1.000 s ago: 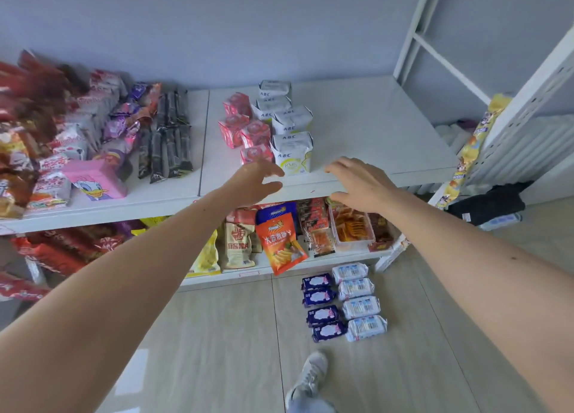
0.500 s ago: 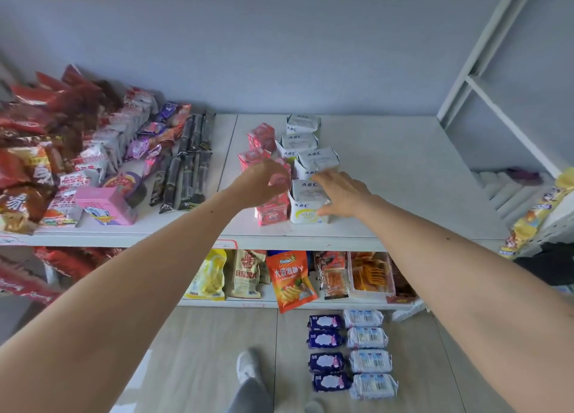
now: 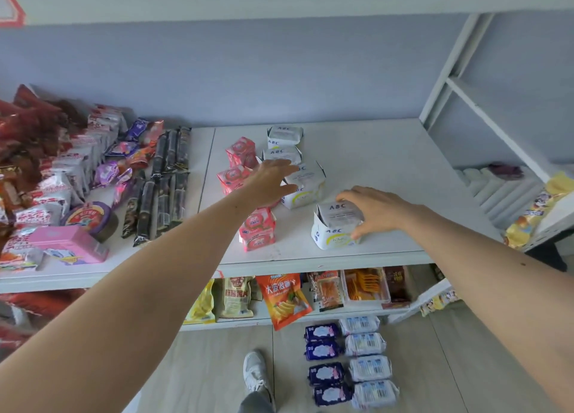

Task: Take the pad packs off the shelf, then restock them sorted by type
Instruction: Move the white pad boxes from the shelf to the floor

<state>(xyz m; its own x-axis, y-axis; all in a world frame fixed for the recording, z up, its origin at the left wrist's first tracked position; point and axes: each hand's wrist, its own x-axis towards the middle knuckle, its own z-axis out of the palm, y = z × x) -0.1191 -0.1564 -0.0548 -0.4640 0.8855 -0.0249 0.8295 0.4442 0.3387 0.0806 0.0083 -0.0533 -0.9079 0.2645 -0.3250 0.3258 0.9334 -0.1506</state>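
The fingers (image 3: 287,176) of the left hand (image 3: 270,181) were spread loose and held nothing, reaching over the pink packs (image 3: 257,229) toward the white ABC pack (image 3: 306,185) in the middle of the row, perhaps just brushing its near corner; I could not tell for sure. To the right of that landmark pack, and nearer the shelf (image 3: 388,164) edge, the right hand (image 3: 377,209) was curled round the front white pack (image 3: 337,226), thumb low on its face and fingers over the top and far side, gripping it. Two more white packs stood behind the landmark, the pink ones just to its left. Below it, on the floor, lay dark blue packs (image 3: 324,363) beside pale ones (image 3: 368,363) in two columns. These packs looked light and soft, wrapped in slick film that would dent and slide, so I would judge a broad pinch across the short sides safer than a fingertip hold on top.
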